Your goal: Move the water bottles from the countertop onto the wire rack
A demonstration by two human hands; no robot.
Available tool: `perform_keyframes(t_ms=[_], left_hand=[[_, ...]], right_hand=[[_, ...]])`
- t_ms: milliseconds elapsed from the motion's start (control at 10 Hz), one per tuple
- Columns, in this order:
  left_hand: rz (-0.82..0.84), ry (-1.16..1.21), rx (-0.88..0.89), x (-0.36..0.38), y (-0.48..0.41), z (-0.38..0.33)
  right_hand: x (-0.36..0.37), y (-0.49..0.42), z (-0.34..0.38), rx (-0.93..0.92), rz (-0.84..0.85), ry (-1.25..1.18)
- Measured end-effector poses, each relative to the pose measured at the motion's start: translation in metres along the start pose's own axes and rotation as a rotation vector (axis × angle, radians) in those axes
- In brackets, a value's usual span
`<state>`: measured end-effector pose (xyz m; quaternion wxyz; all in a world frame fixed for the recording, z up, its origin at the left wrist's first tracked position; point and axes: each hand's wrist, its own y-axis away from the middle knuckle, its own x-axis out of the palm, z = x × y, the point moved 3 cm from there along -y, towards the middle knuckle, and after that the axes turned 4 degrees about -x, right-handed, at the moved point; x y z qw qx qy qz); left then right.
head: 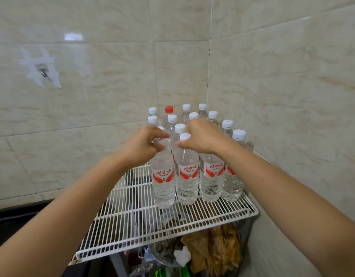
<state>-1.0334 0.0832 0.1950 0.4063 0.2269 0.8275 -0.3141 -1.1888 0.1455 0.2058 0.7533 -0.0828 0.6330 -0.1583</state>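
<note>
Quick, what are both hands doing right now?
Left hand: closed, gripping the neck of the front-left bottle.
Right hand: closed, gripping the neck of the second front bottle.

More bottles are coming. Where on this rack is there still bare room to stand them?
Free: the front strip of the wire rack, between the front row of water bottles and the rim, and the near-left part along the left wall. Crowded: the far corner, packed with bottles against the right wall.
</note>
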Motion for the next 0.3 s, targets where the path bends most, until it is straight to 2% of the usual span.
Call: perform_keyframes(t_ms=[200, 300], left_hand=[[-0.042, 0.050, 0.026, 0.0063, 0.0068, 0.0081], [-0.158, 0.017, 0.065, 0.0116, 0.0112, 0.0110]], right_hand=[[0.0042, 0.0006, -0.0014, -0.026, 0.014, 0.042], [0.0015, 0.0033, -0.0032, -0.041, -0.078, -0.037]])
